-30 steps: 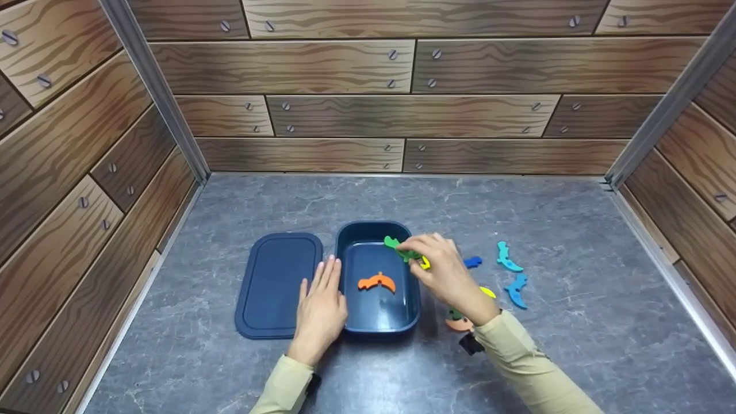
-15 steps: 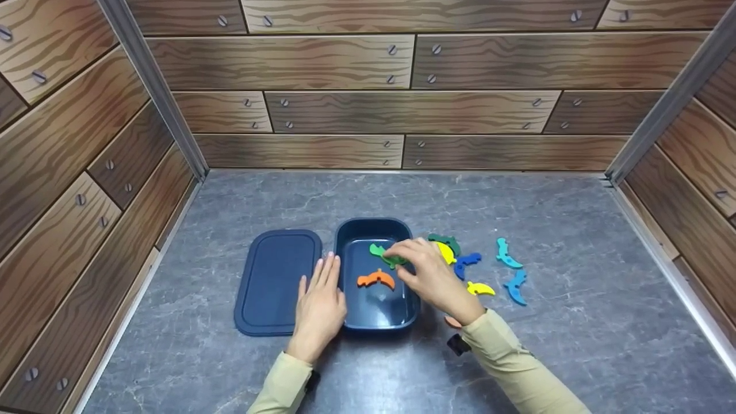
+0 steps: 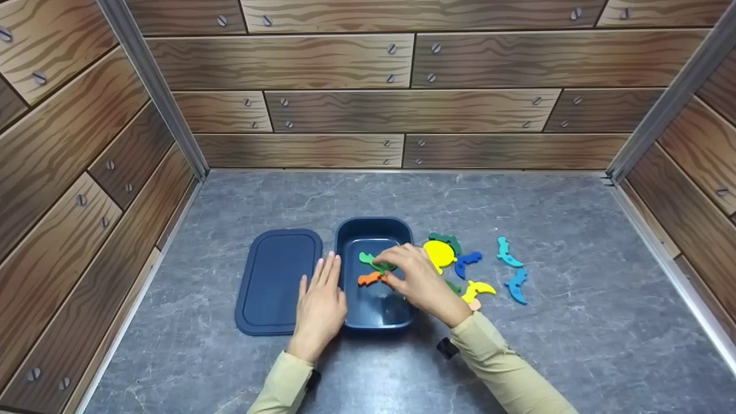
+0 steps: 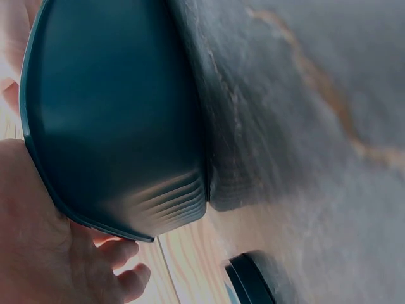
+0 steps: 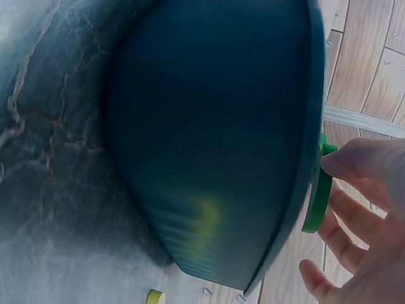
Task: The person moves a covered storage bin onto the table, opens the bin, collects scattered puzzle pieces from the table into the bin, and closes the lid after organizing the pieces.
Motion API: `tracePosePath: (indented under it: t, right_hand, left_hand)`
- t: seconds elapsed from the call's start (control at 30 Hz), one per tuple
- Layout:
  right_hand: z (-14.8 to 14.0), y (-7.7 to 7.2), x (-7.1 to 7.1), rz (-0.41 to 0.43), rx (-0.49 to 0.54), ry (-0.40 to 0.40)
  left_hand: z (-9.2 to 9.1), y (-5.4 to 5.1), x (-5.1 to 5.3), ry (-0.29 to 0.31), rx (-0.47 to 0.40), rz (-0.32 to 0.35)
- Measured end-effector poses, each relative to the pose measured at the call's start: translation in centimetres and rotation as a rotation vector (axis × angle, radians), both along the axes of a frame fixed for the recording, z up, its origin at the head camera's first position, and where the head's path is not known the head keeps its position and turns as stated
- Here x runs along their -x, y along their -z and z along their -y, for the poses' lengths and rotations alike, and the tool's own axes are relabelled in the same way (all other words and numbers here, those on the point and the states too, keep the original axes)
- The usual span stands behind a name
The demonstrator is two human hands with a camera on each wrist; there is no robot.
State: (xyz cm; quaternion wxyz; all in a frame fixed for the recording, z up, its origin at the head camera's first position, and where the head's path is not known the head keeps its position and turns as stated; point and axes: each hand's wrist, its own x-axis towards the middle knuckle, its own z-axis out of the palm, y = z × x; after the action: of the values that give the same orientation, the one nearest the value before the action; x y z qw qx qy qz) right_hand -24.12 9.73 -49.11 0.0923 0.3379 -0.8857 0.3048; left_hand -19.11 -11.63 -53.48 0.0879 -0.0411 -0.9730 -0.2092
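A: "Left hand (image 3: 320, 310)?"
B: "Fingers straight, laid along left rim of navy box (image 3: 374, 310)."
A: "Right hand (image 3: 422, 282)?"
B: "Pinching green piece (image 3: 368, 259) between thumb and fingers, over box; seen past the rim in right wrist view."
A: "Pointing where? Long axis?"
B: "Knobby end to the left. Axis roughly left-right, dipping slightly rightward; hidden by fingers at right end."
A: "In the way?"
B: "Orange piece (image 3: 368, 279) in box, just nearside, partly covered by thumb."
A: "Around, on desk (image 3: 581, 241)?"
B: "Lid (image 3: 279, 282) on left. On right: curved yellow piece (image 3: 477, 289), blue piece (image 3: 517, 286), dark blue piece (image 3: 467, 264), round yellow piece (image 3: 439, 254), teal piece (image 3: 506, 253), dark green piece (image 3: 447, 239). Behind: plank-patterned wall (image 3: 322, 112)."
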Motion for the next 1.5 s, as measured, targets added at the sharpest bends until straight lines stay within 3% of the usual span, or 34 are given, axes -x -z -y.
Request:
tracePosePath:
  t: [0.33,0.87,1.07,1.5]
  right_hand:
    - [0.5,0.8,0.1,-0.021,-0.038,0.01]
    - [-1.3,0.1,-0.1,-0.01,0.045,0.062]
    - [-2.8,-0.3,0.0,-0.015,0.05,0.111]
    - [-5.1,0.3,0.5,-0.008,0.046,0.212]
  left_hand:
    - [0.0,0.0,0.0,0.004,0.005,0.005]
    - [0.1,0.1,0.0,0.005,-0.002,-0.015]
    - [0.1,0.1,-0.1,0.013,-0.006,-0.038]
    - [0.1,0.1,0.0,0.006,-0.005,-0.004]
